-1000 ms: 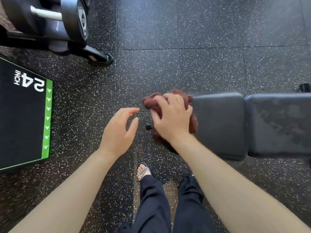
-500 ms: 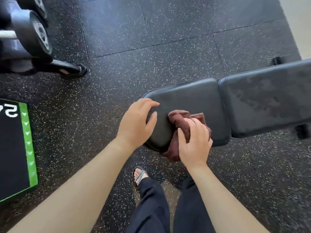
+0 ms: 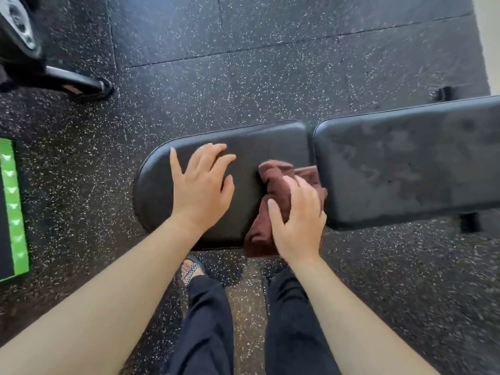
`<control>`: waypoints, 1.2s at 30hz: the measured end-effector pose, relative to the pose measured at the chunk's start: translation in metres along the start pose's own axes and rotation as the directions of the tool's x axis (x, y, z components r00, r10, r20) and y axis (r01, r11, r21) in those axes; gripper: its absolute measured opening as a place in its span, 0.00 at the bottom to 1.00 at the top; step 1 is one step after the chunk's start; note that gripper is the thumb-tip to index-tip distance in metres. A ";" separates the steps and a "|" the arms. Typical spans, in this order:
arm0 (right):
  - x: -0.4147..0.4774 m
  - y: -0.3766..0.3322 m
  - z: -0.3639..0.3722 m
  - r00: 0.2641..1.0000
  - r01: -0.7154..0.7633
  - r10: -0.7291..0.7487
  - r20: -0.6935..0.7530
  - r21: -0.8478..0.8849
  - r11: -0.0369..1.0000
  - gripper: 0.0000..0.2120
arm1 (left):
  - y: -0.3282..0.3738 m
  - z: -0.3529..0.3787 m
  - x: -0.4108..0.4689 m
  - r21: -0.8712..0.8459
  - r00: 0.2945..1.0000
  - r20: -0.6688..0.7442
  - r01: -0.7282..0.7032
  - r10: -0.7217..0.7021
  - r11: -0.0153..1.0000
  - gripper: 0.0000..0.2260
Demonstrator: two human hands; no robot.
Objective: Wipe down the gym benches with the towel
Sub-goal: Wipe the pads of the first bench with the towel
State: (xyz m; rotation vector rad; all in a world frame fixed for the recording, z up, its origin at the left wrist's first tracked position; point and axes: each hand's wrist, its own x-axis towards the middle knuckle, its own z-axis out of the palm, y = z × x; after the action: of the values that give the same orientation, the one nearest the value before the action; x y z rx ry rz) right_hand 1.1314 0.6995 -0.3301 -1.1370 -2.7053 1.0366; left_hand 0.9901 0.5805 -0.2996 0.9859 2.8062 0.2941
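A black padded gym bench lies across the view, its rounded seat pad (image 3: 259, 142) on the left and a longer back pad (image 3: 411, 163) on the right, which shows dull smears. A crumpled dark red towel (image 3: 273, 190) sits on the seat pad by the gap between the pads and hangs over the near edge. My right hand (image 3: 297, 220) presses flat on the towel with fingers spread. On the bare seat pad to the left of the towel rests my left hand (image 3: 201, 185), fingers spread and holding nothing.
Speckled black rubber floor surrounds the bench. A weight rack foot (image 3: 78, 83) and a dumbbell (image 3: 16, 25) sit at the upper left. A black box with a green edge (image 3: 13, 209) lies at the left. My legs and a sandalled foot (image 3: 190, 269) stand below the bench.
My right hand has dragged the towel rightward along the seat pad, from its rounded end to the gap. My left hand has come down onto the seat pad. The view has shifted right.
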 end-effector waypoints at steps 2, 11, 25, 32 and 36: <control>-0.021 0.003 0.006 0.999 -0.019 0.021 0.049 -0.031 0.999 0.29 | 0.015 0.008 0.005 0.011 0.999 0.026 0.025 -0.025 1.000 0.15; 0.039 0.019 -0.003 0.991 0.135 -0.136 0.005 -0.101 0.986 0.23 | 0.032 0.024 0.015 0.108 0.994 -0.056 0.097 -0.091 0.989 0.16; 0.135 0.062 -0.045 0.975 0.166 -0.180 -0.131 -0.105 0.980 0.22 | 0.061 0.040 0.070 0.036 0.998 0.003 0.064 -0.064 0.997 0.15; 0.154 0.082 -0.022 0.990 0.050 -0.093 -0.110 -0.345 0.937 0.21 | 0.088 0.072 0.130 0.089 0.978 0.134 0.150 -0.161 0.985 0.16; 0.136 0.090 -0.019 0.986 0.044 -0.096 -0.137 -0.345 0.938 0.21 | 0.088 0.073 0.126 0.083 0.978 0.131 0.149 -0.159 0.985 0.16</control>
State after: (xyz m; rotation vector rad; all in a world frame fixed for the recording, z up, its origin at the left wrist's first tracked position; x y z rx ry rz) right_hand 1.0937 0.8441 -0.3977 -1.0958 -2.8453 0.4573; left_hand 0.9604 0.7372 -0.3595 0.7641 2.7632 0.1013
